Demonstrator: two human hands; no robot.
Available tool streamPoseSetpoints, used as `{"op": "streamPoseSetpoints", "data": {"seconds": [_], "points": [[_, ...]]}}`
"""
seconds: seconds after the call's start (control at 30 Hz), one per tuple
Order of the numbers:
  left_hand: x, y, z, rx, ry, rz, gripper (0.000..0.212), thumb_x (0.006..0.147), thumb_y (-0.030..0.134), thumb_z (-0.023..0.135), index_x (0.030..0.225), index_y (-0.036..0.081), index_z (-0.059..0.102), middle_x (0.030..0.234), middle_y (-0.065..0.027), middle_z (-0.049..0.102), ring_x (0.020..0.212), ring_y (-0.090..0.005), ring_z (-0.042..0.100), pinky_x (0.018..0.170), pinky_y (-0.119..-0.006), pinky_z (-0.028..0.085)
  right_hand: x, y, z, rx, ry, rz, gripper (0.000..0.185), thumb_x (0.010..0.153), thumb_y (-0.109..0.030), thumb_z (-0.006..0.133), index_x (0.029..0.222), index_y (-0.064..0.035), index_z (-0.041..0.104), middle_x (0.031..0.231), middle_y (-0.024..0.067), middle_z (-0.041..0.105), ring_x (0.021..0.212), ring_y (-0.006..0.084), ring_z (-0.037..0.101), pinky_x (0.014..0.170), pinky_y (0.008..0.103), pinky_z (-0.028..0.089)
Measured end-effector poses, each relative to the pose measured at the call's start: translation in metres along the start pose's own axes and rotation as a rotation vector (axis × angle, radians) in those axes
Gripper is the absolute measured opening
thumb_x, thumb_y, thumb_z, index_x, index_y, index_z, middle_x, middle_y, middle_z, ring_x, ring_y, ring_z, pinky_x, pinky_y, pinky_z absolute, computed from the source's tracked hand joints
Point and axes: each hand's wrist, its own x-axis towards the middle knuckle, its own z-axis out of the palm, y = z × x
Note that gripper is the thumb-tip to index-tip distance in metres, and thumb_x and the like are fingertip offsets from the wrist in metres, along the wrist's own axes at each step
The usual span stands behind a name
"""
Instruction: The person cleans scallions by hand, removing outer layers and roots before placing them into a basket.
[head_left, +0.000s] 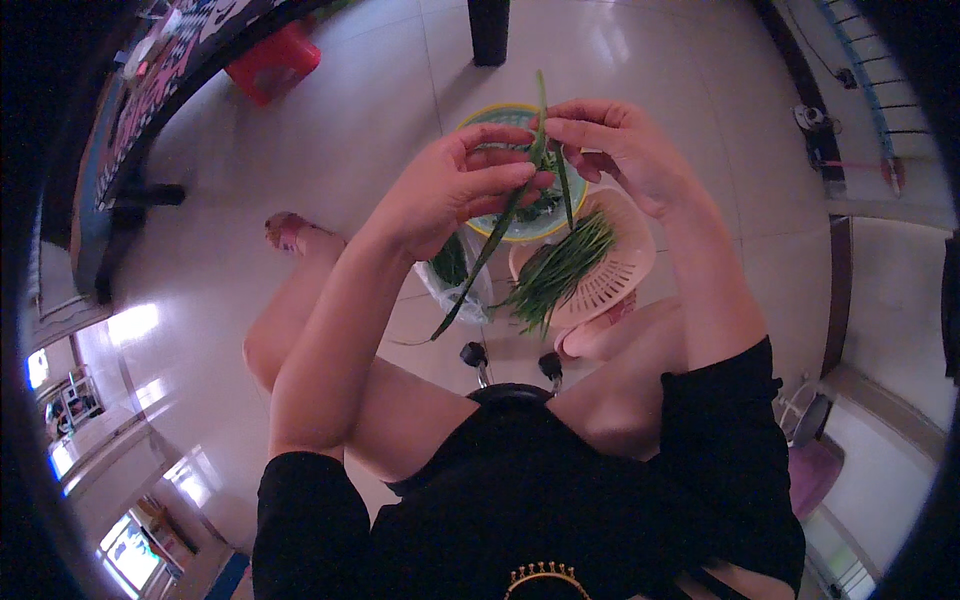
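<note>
Between its thumb and fingers, my left hand (469, 176) pinches a long green leafy stalk (491, 244), whose pale end points away from me. My right hand (611, 139) is close beside it, thumb and forefinger pinched at the stalk's upper part; a thin green leaf (564, 187) hangs below these fingers. Beneath both hands stands a round green basket with a yellow rim (517, 238), holding green scraps. A bundle of long green leaves (562, 266) lies across a pale pink slotted plastic basket (634, 251). Left of it, a clear plastic bag (472, 304) holds more greens.
The baskets stand on a tiled floor (375, 150) between my feet. Black casters (474, 354) show below my seat. A dark table leg (489, 34) rises ahead, and a red plastic stool (274, 64) stands by the table at upper left. A cable and small device (810, 116) lie at right.
</note>
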Motion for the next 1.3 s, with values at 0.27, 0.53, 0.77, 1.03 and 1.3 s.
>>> {"op": "streamPoseSetpoints", "data": {"seconds": [0.27,0.53,0.77,1.03,1.3], "points": [[0.001,-0.007,-0.006,0.245,-0.009,0.076,0.045,0.079,0.016,0.068,0.116,0.001,0.048,0.101,-0.0101,0.061,0.093,-0.0172,0.060,0.081,-0.028,0.049,0.002,0.004,0.004,0.050,-0.025,0.017,0.024,0.084,-0.018,0.062,0.105,-0.0051,0.060,0.083,-0.0018,0.060,0.066,0.0050,0.051,0.062,0.0193,0.043],[0.006,-0.005,-0.018,0.021,0.059,0.131,0.037,0.081,0.016,0.066,0.112,-0.001,0.054,0.101,-0.0082,0.061,0.091,-0.0148,0.060,0.083,-0.027,0.049,-0.011,0.000,0.018,-0.283,-0.131,0.009,0.038,0.076,-0.012,0.070,0.110,-0.0050,0.053,0.091,0.0016,0.060,0.080,0.0098,0.057,0.069,0.0218,0.045],[0.005,0.000,-0.020,0.003,0.073,0.126,0.040,0.085,0.019,0.062,0.117,0.000,0.050,0.109,-0.0079,0.059,0.097,-0.0165,0.058,0.090,-0.029,0.046,-0.009,0.011,0.022,-0.175,-0.275,0.053,0.029,0.072,-0.017,0.075,0.093,-0.0035,0.060,0.079,0.0011,0.062,0.069,0.0087,0.056,0.063,0.0231,0.045],[0.004,0.005,-0.021,0.063,0.143,0.242,0.036,0.081,0.014,0.066,0.112,-0.001,0.056,0.100,-0.0073,0.062,0.088,-0.0140,0.061,0.082,-0.026,0.050,-0.006,0.012,0.016,-0.100,-0.244,0.087,0.025,0.076,-0.012,0.071,0.097,-0.0032,0.061,0.088,0.0013,0.063,0.078,0.0087,0.058,0.072,0.0231,0.046],[0.002,0.007,-0.021,0.272,0.210,0.279,0.038,0.080,0.022,0.067,0.112,0.003,0.059,0.099,-0.0047,0.064,0.089,-0.0116,0.059,0.073,-0.025,0.046,-0.009,0.013,0.028,-0.270,-0.102,-0.011,0.026,0.078,-0.022,0.070,0.095,-0.0033,0.065,0.083,0.0029,0.065,0.073,0.0094,0.058,0.069,0.0245,0.047]]}}
